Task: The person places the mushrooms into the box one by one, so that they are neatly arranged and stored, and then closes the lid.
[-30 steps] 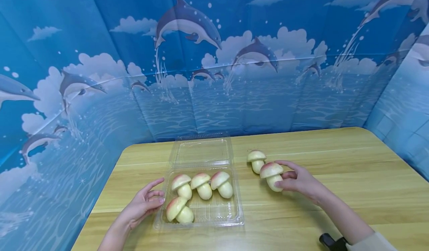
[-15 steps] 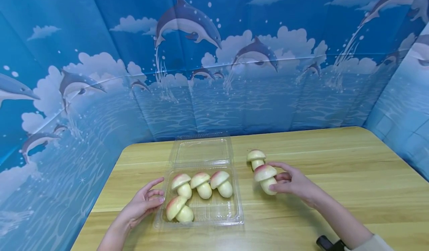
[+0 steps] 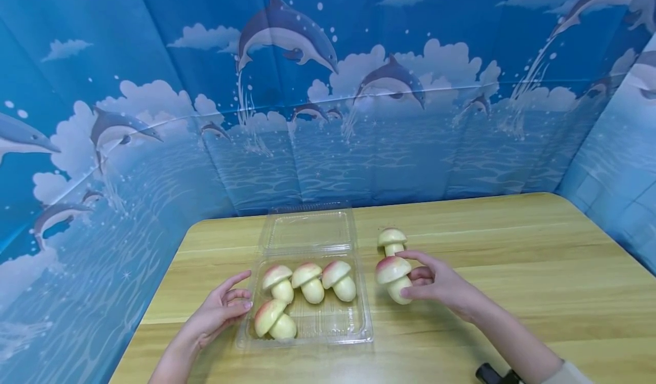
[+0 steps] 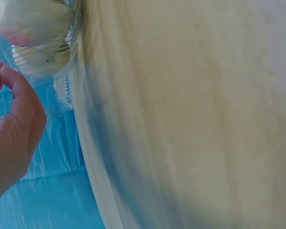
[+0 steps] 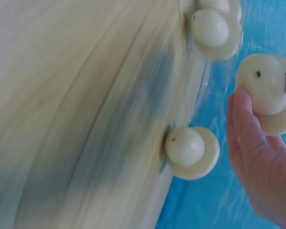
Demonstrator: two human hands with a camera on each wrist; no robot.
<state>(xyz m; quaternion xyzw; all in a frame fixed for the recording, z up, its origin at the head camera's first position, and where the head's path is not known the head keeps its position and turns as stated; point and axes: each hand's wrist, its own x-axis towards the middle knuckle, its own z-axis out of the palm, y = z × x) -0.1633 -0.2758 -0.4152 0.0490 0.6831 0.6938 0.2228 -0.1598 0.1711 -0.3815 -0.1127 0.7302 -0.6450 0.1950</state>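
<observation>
A blue backdrop (image 3: 164,2) printed with leaping dolphins (image 3: 287,28), white clouds (image 3: 202,38) and rippling water (image 3: 410,150) (creases run across it) hangs behind and beside a pale wood-grain surface (image 3: 512,247) with rounded far corners (image 3: 548,203).

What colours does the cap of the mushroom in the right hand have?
The cap is pale cream with a pinkish-red blush, best seen in the head view.

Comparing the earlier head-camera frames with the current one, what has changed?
The right-hand grip has carried its mushroom-shaped piece leftward, toward the clear container, and slightly nearer the person. Nothing was newly taken hold of or let go. Unchanged: the left-hand grip at the container's left side, four pieces inside, the open lid, and the lone piece on the table.
</observation>
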